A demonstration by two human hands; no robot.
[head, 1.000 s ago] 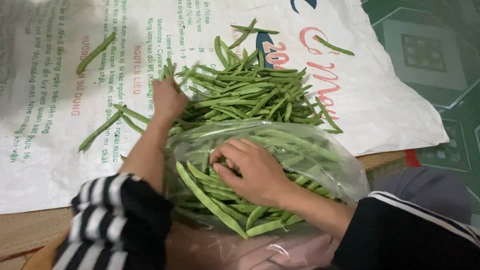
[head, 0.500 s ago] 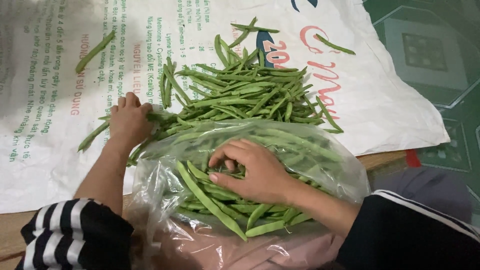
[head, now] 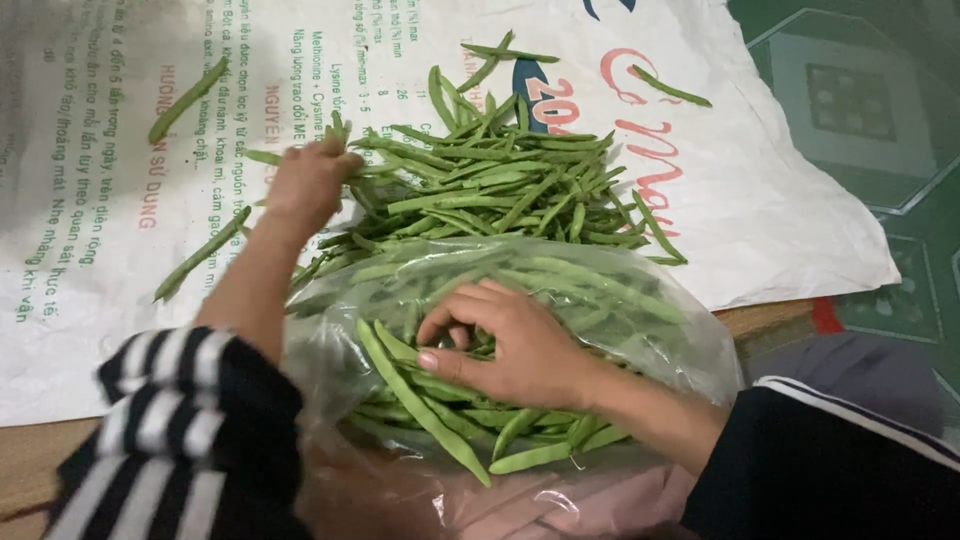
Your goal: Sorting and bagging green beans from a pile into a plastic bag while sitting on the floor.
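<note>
A clear plastic bag (head: 640, 310) is already well filled with green beans (head: 430, 400), pressed down by the right hand (head: 510, 345), fingers curled. A large heap (head: 500, 185) remains on the white sack (head: 100, 250), its edge gripped by the left hand (head: 305, 180).

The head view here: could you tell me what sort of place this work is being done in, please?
Probably the floor of a home, not a workshop. A pile of green beans lies on a printed woven sack spread over green patterned floor tiles, while the right hand rests in a clear plastic bag of beans.
</note>
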